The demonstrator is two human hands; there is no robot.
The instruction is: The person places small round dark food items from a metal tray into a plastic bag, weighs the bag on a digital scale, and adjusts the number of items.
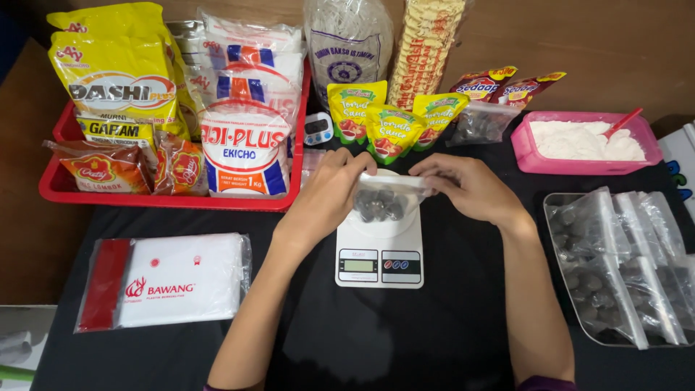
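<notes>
A single head-worn camera looks steeply down and forward over the tabletop (449,318), close enough that both forearms enter from the bottom edge. The scale (380,250) sits near centre, and the far wall closes the top.

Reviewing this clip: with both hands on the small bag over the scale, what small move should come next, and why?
Probably pinch along the top edge to seal it. Both the left hand and right hand hold the top of the clear bag of dark pieces over the white scale, and filled bags already lie in the tray to the right.
</notes>
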